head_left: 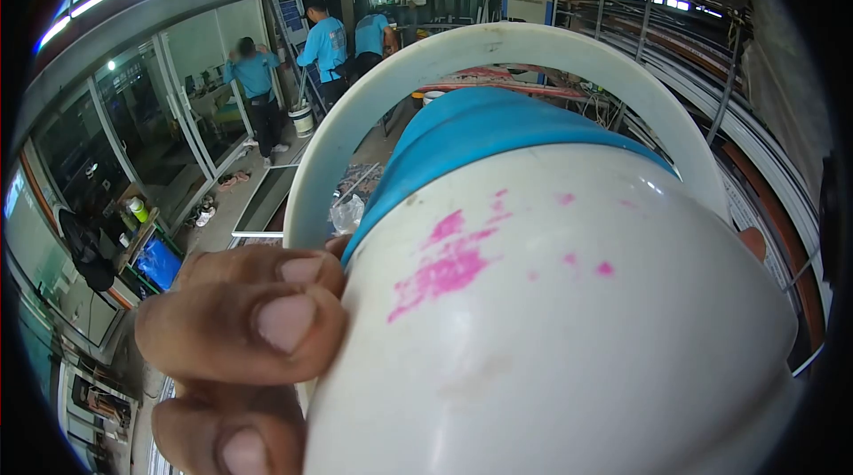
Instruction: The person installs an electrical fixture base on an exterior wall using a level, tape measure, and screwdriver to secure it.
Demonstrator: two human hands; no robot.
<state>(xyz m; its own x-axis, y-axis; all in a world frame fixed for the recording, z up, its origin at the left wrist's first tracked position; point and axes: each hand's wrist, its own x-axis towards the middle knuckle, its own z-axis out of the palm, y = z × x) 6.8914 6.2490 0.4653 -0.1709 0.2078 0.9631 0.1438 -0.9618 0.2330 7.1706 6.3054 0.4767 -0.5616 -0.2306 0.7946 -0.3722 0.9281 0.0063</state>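
Very close to the camera, a large rounded white object (pixel 533 333) with pink smears fills the lower right. A blue band (pixel 480 133) runs round it, and a pale ring-shaped rim (pixel 418 62) arches behind. My left hand (pixel 258 333) presses its curled fingers against the white object's left side, gripping its edge. Of my right hand (pixel 753 244), only what looks like a fingertip shows at the object's right edge; the rest is hidden behind it.
Three people in blue shirts, one of them a person (pixel 327 53) with back turned, stand in the background. Glass sliding doors (pixel 133 111) line the left. Racks with long metal profiles (pixel 675 84) stand at right. A white bucket (pixel 302 119) and a blue container (pixel 160 260) are on the left side.
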